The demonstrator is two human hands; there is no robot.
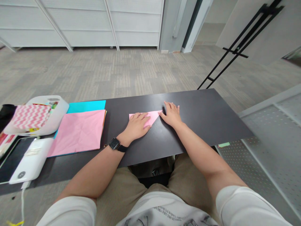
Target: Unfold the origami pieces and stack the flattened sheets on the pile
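A pink paper sheet (153, 116), folded into a triangle, lies on the dark table (202, 119). My left hand (137, 125) rests flat on its left half, fingers stretched out, with a black watch on the wrist. My right hand (172, 114) presses its spread fingers down at the paper's right corner. Neither hand lifts the paper off the table.
A stack of coloured sheets (78, 131) with pink on top and teal (87, 106) behind lies to the left. Further left are a white basket (58, 117) with patterned paper and a white device (31, 160) with a cable. A black stand (235, 51) rises behind the table.
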